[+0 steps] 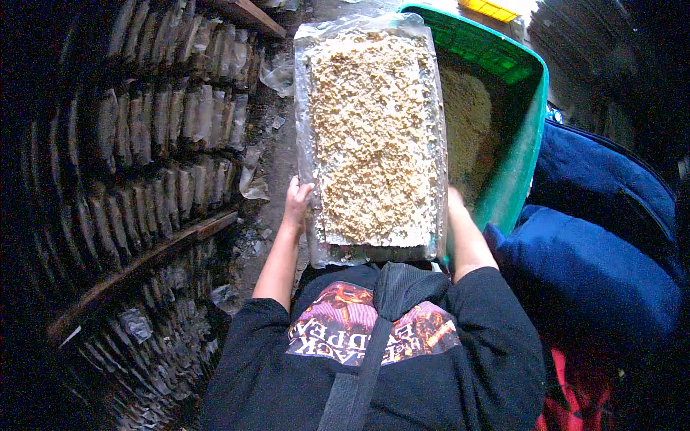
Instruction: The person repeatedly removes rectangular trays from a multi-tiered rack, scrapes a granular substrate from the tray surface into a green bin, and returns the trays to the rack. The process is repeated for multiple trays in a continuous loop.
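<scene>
A long rectangular tray (304, 129), wrapped or lined in clear plastic, is held up in front of my body. Pale tan crumbs (375, 144) cover it over a whitish layer, which shows bare along the near edge. My left hand (297, 199) grips the tray's left side, thumb on the rim and the other fingers out of sight beneath. On the opposite side my right hand (454, 201) holds the right edge; its fingers are mostly hidden behind the tray.
Just right of the tray stands a deep green tub (528, 151) with loose brownish-tan material (463, 108) inside. Dark blue padded cloth (582, 266) bulges beside it, with red cloth (575, 388) below. Rows of plastic-wrapped slabs (172, 118) fill wooden shelves (144, 269) on the left.
</scene>
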`<state>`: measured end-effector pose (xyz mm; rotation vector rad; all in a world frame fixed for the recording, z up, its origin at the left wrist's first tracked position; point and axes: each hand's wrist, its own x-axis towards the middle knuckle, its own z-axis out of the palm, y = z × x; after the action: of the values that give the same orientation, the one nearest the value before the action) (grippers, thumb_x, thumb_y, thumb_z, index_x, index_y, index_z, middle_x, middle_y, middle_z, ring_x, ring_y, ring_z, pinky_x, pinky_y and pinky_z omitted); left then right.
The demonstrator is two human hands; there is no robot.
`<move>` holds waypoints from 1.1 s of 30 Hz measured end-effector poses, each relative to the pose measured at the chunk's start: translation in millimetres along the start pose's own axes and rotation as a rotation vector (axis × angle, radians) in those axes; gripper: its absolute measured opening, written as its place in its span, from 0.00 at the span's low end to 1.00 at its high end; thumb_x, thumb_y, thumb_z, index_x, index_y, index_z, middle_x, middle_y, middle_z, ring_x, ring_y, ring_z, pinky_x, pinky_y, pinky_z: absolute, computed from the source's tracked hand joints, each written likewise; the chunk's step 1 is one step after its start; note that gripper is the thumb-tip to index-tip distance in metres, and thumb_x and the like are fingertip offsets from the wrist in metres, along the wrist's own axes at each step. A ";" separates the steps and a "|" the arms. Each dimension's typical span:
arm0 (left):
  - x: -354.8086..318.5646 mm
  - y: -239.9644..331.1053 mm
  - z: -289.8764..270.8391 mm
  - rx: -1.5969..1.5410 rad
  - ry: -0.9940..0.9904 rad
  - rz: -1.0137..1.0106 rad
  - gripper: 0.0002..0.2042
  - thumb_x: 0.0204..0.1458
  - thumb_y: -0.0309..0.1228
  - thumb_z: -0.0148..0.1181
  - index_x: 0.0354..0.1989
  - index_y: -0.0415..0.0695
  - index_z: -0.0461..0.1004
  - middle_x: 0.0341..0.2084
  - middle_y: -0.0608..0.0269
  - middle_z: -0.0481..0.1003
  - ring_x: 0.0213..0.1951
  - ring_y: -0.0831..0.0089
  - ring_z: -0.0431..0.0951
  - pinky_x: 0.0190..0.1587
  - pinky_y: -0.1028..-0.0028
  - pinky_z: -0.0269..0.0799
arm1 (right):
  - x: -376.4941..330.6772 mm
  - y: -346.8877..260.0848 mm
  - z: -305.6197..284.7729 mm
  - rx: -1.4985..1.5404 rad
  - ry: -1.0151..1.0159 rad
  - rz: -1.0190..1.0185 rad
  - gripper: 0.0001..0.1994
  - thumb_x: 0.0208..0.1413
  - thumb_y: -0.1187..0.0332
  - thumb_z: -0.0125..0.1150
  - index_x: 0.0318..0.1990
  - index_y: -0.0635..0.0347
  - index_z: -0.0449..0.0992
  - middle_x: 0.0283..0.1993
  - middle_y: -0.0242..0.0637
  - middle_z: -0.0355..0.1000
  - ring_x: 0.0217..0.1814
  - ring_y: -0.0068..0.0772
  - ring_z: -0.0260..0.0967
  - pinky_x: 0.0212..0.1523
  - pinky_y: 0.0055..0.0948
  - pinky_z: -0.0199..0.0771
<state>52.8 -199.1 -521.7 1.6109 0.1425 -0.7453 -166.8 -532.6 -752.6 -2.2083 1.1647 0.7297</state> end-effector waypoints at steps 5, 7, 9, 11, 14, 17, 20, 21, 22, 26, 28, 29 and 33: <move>-7.7 12.4 11.3 -0.026 0.049 -0.044 0.16 0.46 0.30 0.47 0.44 0.39 0.62 0.35 0.60 0.71 0.36 0.73 0.70 0.40 0.76 0.65 | 18.3 -1.6 39.5 0.620 0.152 -0.001 0.16 0.50 0.59 0.45 0.35 0.63 0.71 0.35 0.48 0.71 0.35 0.43 0.70 0.36 0.37 0.71; -3.6 5.5 5.8 -0.006 0.025 -0.028 0.16 0.46 0.30 0.47 0.44 0.39 0.62 0.35 0.59 0.71 0.36 0.73 0.70 0.40 0.75 0.65 | 3.1 -13.1 3.5 0.909 0.259 0.037 0.14 0.50 0.61 0.47 0.32 0.64 0.72 0.28 0.44 0.72 0.29 0.39 0.70 0.33 0.34 0.71; -4.1 8.5 4.4 -0.010 0.006 -0.049 0.16 0.46 0.29 0.47 0.44 0.39 0.61 0.34 0.59 0.71 0.35 0.73 0.70 0.40 0.75 0.66 | -6.7 -18.0 -40.4 0.892 0.341 0.045 0.10 0.50 0.65 0.51 0.29 0.64 0.72 0.24 0.37 0.71 0.24 0.29 0.67 0.28 0.28 0.69; -4.8 10.7 6.2 -0.026 0.003 -0.050 0.15 0.46 0.29 0.47 0.43 0.39 0.61 0.34 0.59 0.71 0.35 0.72 0.70 0.40 0.75 0.66 | -13.3 -12.7 -83.5 0.927 0.243 -0.051 0.07 0.50 0.68 0.54 0.28 0.63 0.73 0.23 0.33 0.70 0.21 0.21 0.64 0.24 0.22 0.66; -7.3 12.1 9.8 -0.062 0.020 -0.045 0.15 0.45 0.29 0.47 0.43 0.39 0.61 0.35 0.59 0.70 0.35 0.72 0.70 0.40 0.75 0.66 | -49.3 -37.6 -150.9 1.267 0.033 -0.173 0.13 0.50 0.67 0.57 0.40 0.67 0.70 0.29 0.35 0.71 0.26 0.22 0.67 0.28 0.20 0.69; -7.9 11.7 8.6 -0.065 -0.004 -0.041 0.16 0.45 0.29 0.47 0.44 0.39 0.61 0.36 0.58 0.70 0.36 0.72 0.70 0.41 0.74 0.65 | -102.8 -84.5 -200.2 1.320 -0.065 -0.251 0.15 0.50 0.68 0.58 0.43 0.67 0.68 0.32 0.36 0.70 0.29 0.23 0.68 0.33 0.22 0.71; -6.5 9.5 2.9 -0.025 -0.036 -0.052 0.18 0.45 0.30 0.48 0.46 0.38 0.60 0.37 0.57 0.69 0.38 0.70 0.69 0.42 0.72 0.64 | -139.2 -127.9 -218.7 1.240 -0.166 -0.346 0.13 0.49 0.71 0.57 0.42 0.67 0.69 0.31 0.34 0.70 0.30 0.23 0.68 0.35 0.23 0.71; -8.0 14.3 3.1 -0.023 -0.050 -0.072 0.19 0.44 0.30 0.48 0.46 0.38 0.59 0.37 0.57 0.69 0.39 0.69 0.69 0.42 0.72 0.64 | -143.8 -140.1 -215.9 1.187 -0.148 -0.347 0.12 0.49 0.71 0.57 0.41 0.66 0.70 0.31 0.33 0.70 0.30 0.22 0.68 0.35 0.23 0.71; -9.2 17.7 2.7 -0.021 -0.063 -0.090 0.19 0.44 0.31 0.49 0.46 0.38 0.59 0.38 0.57 0.69 0.39 0.69 0.68 0.43 0.71 0.64 | -144.7 -148.6 -216.1 1.135 -0.130 -0.349 0.11 0.49 0.72 0.56 0.40 0.66 0.70 0.30 0.33 0.70 0.30 0.22 0.68 0.35 0.23 0.72; 2.4 -8.1 -8.0 -0.117 -0.090 -0.057 0.21 0.43 0.32 0.50 0.47 0.39 0.59 0.38 0.56 0.68 0.40 0.68 0.68 0.43 0.70 0.63 | -119.9 -156.9 -193.0 1.121 0.084 -0.439 0.09 0.49 0.74 0.53 0.38 0.66 0.73 0.29 0.33 0.72 0.28 0.19 0.68 0.31 0.20 0.71; 1.7 -8.0 -7.0 -0.150 -0.085 -0.053 0.20 0.43 0.32 0.50 0.46 0.39 0.59 0.38 0.57 0.68 0.40 0.69 0.68 0.43 0.70 0.64 | -118.1 -155.4 -188.1 0.990 0.139 -0.439 0.09 0.49 0.73 0.53 0.38 0.66 0.73 0.28 0.32 0.72 0.28 0.19 0.68 0.30 0.20 0.71; 1.1 -7.0 -5.7 -0.165 -0.093 -0.049 0.18 0.43 0.30 0.49 0.45 0.41 0.60 0.37 0.58 0.69 0.36 0.69 0.71 0.40 0.71 0.67 | -118.4 -153.0 -186.0 0.926 0.168 -0.437 0.09 0.49 0.73 0.52 0.37 0.66 0.73 0.27 0.32 0.71 0.27 0.19 0.68 0.30 0.20 0.70; 0.6 -1.2 -8.3 -0.092 -0.125 -0.072 0.18 0.43 0.30 0.48 0.45 0.41 0.60 0.37 0.58 0.69 0.36 0.69 0.70 0.40 0.70 0.67 | -137.6 -136.9 -170.4 0.966 0.136 -0.398 0.08 0.48 0.74 0.52 0.36 0.64 0.74 0.25 0.33 0.72 0.25 0.19 0.68 0.27 0.19 0.69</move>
<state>55.8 -191.4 -523.1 1.4735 0.1426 -0.8806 -80.5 -503.1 -511.0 -1.5646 0.8227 -0.1579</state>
